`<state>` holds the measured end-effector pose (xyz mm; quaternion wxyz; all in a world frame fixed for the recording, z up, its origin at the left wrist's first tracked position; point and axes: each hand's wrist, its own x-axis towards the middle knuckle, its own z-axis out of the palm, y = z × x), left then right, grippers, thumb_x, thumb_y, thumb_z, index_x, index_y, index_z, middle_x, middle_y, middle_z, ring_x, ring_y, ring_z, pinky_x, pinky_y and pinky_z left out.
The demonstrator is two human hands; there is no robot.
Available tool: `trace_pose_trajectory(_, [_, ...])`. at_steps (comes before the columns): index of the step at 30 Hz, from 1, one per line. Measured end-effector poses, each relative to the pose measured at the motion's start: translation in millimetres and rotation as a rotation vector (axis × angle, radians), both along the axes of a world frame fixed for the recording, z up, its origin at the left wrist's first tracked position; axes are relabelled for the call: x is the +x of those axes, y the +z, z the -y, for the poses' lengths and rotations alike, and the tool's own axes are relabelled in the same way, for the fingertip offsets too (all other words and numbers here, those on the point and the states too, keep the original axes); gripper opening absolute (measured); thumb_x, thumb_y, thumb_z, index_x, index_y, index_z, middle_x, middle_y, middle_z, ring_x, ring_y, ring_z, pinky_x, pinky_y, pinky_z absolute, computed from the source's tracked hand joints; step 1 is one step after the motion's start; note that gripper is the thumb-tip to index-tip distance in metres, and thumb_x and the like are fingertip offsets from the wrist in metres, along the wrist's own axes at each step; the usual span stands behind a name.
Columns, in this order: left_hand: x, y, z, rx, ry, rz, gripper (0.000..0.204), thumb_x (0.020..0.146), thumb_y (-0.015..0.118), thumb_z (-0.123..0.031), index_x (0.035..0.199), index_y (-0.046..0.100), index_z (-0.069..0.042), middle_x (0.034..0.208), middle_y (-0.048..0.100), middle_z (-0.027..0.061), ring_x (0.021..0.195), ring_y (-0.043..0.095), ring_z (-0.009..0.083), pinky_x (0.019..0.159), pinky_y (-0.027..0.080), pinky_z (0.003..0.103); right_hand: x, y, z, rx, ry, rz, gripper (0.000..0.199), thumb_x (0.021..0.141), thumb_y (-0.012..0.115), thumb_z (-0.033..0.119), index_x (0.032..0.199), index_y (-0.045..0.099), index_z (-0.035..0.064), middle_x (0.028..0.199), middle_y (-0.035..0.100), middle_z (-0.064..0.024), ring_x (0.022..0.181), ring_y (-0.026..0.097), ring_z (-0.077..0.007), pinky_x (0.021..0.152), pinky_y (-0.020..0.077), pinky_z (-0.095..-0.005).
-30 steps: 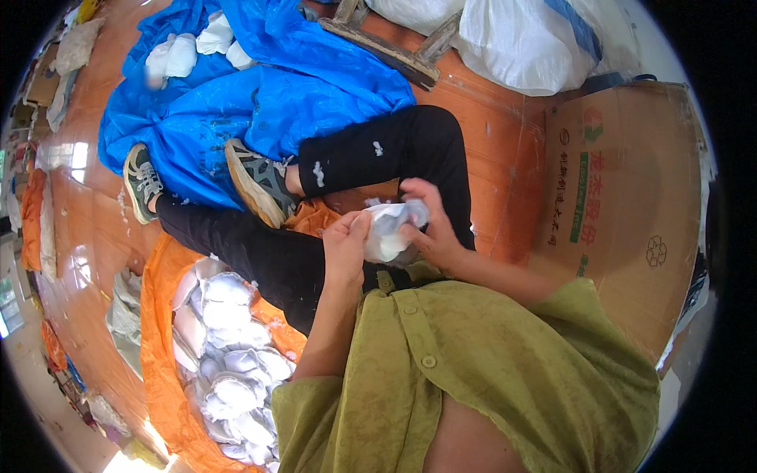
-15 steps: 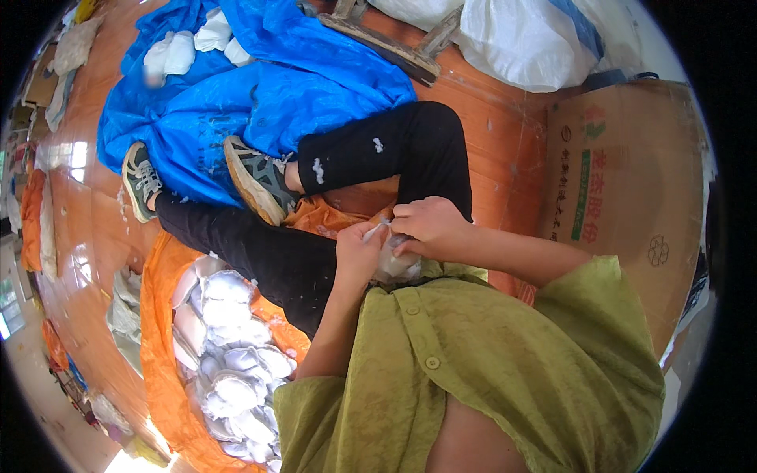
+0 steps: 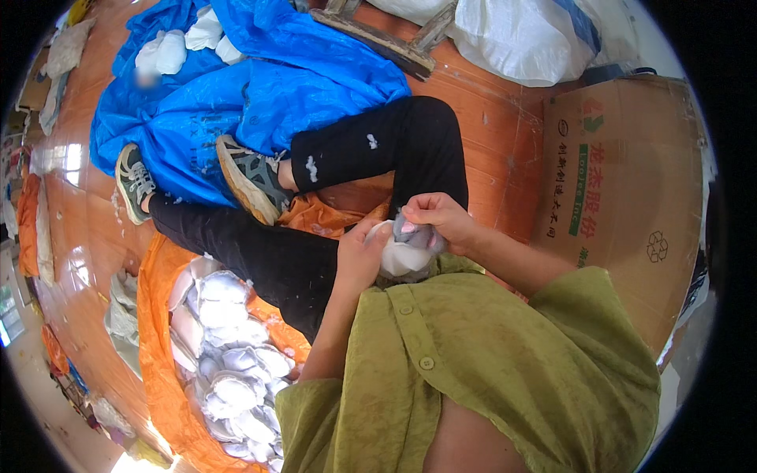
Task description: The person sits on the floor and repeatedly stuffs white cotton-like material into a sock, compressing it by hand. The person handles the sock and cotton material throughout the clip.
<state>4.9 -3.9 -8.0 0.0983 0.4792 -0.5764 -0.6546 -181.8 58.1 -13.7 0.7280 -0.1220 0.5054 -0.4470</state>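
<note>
A small padded fabric piece (image 3: pixel 406 258), white on one side and grey on the other, sits at my lap against the shirt. My left hand (image 3: pixel 361 256) is closed on its left edge, thumb on top. With thumb and fingers pinched, my right hand (image 3: pixel 443 222) grips the grey upper edge, where a pinkish spot shows. What lies inside the fabric is hidden. Beside my lap, on the left, an orange sack (image 3: pixel 154 331) lies spread with a heap of similar white and grey pads (image 3: pixel 236 390) in it.
Beyond my shoes a blue plastic sheet (image 3: pixel 181 110) holds several white rounded bundles (image 3: pixel 171 52). A wooden stool (image 3: pixel 378 43) lies at the far side, near white sacks (image 3: pixel 516 43). A large cardboard box (image 3: pixel 623 197) stands to the right on the reddish-brown floor.
My hands were close together over the fabric piece. Now the right hand has drawn slightly right, and more of the white and grey fabric shows between them.
</note>
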Motion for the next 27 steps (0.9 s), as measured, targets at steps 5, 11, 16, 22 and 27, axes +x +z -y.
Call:
trace_pose_trajectory(5, [3, 10, -1, -0.062, -0.035, 0.023, 0.031, 0.077, 0.068, -0.012, 0.105, 0.061, 0.001, 0.093, 0.066, 0.0094, 0.083, 0.061, 0.0145, 0.077, 0.048, 0.029, 11, 16, 6, -0.143, 0.128, -0.230, 0.014, 0.088, 0.065, 0.017, 0.078, 0.060, 0.0076, 0.068, 0.057, 0.0042, 0.057, 0.049, -0.0025, 0.046, 0.0383, -0.0192])
trace_pose_trajectory(11, [9, 1, -7, 0.104, 0.054, -0.002, 0.039, 0.071, 0.064, 0.000, 0.109, 0.056, 0.002, 0.098, 0.065, 0.0100, 0.087, 0.062, 0.0161, 0.080, 0.049, 0.028, 21, 8, -7, -0.387, 0.162, -0.434, 0.015, 0.089, 0.063, 0.012, 0.078, 0.059, 0.0034, 0.069, 0.059, 0.0006, 0.062, 0.051, -0.0026, 0.052, 0.0405, -0.0193])
trace_pose_trajectory(16, [11, -12, -17, 0.385, 0.228, -0.237, 0.040, 0.070, 0.068, 0.000, 0.108, 0.054, 0.002, 0.097, 0.065, 0.0089, 0.086, 0.062, 0.0138, 0.078, 0.049, 0.026, 20, -10, -19, -0.166, -0.112, -0.173, 0.016, 0.090, 0.062, 0.013, 0.077, 0.060, 0.0038, 0.070, 0.057, 0.0034, 0.064, 0.049, -0.0035, 0.062, 0.0419, -0.0205])
trace_pose_trajectory(22, [4, -18, -24, 0.123, 0.446, -0.184, 0.034, 0.075, 0.065, 0.005, 0.104, 0.049, 0.001, 0.092, 0.064, 0.0083, 0.084, 0.061, 0.0121, 0.076, 0.049, 0.024, 15, -5, -12, -0.218, -0.016, -0.275, 0.013, 0.092, 0.059, 0.017, 0.096, 0.058, 0.0050, 0.091, 0.058, 0.0017, 0.080, 0.049, -0.0053, 0.075, 0.0421, -0.0211])
trace_pose_trajectory(27, [-6, -6, -16, -0.168, 0.632, -0.164, 0.035, 0.073, 0.065, 0.006, 0.103, 0.047, 0.000, 0.098, 0.060, 0.0115, 0.090, 0.061, 0.0160, 0.081, 0.047, 0.026, 33, 15, -6, -0.267, 0.061, -0.557, 0.052, 0.084, 0.072, 0.026, 0.125, 0.046, 0.0059, 0.119, 0.052, -0.0092, 0.106, 0.051, -0.0165, 0.089, 0.0433, -0.0307])
